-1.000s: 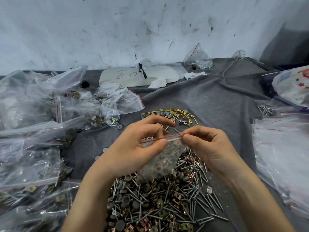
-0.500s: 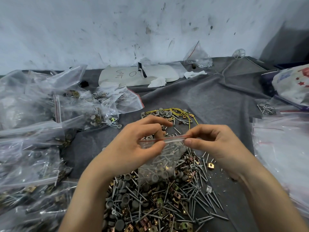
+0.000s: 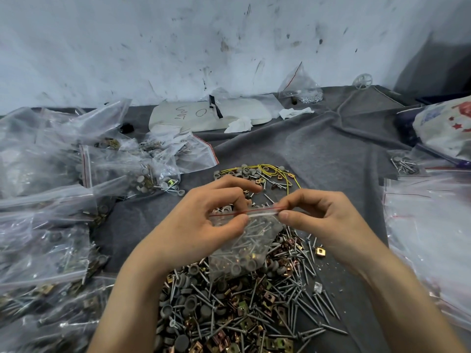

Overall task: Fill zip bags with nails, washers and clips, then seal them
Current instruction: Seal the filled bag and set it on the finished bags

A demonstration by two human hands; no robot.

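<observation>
Fingers (image 3: 229,194) and thumb of left hand (image 3: 196,225) pinch the top left edge of zip bag (image 3: 244,250) | zip bag hangs between both hands, holding nails and grey washers, its bottom at the loose hardware pile (image 3: 242,314) on grey cloth (image 3: 318,154) | right hand (image 3: 331,220) pinches the red-lined strip's right end | empty bags (image 3: 430,225) far right

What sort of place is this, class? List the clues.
Likely an informal packing bench for hardware kits: a heap of nails, washers and clips on a grey cloth, and filled bags piled at the left.
</observation>
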